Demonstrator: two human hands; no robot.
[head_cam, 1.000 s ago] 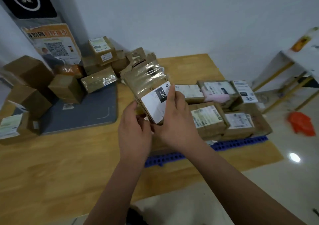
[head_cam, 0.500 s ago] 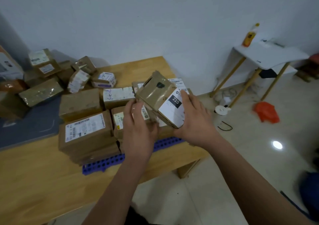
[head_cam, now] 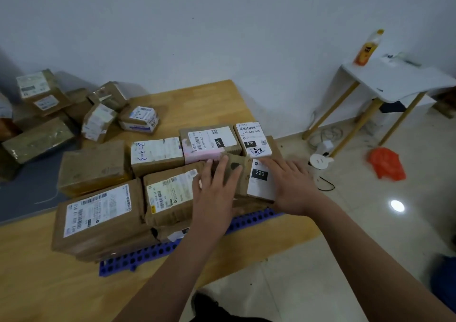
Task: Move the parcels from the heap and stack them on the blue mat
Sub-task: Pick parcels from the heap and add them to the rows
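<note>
Wooden table [head_cam: 177,99] carries the blue mat [head_cam: 148,255] with stacked parcels. Your left hand [head_cam: 212,198] and right hand [head_cam: 291,186] lie flat, fingers spread, pressing the "220" parcel [head_cam: 249,178] onto the stack's right front corner. Remaining heap [head_cam: 74,114] sits far left.

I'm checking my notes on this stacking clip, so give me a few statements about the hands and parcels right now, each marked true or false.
1. Both hands rest on the parcel labelled 220. True: left hand, right hand.
2. That parcel lies at the left end of the stack. False: it lies at the right end, on the blue mat.
3. An orange bottle stands on the white side table. True.
4. The parcel labelled 070 lies on the floor. False: it lies in the stack, behind the 220 parcel.
</note>
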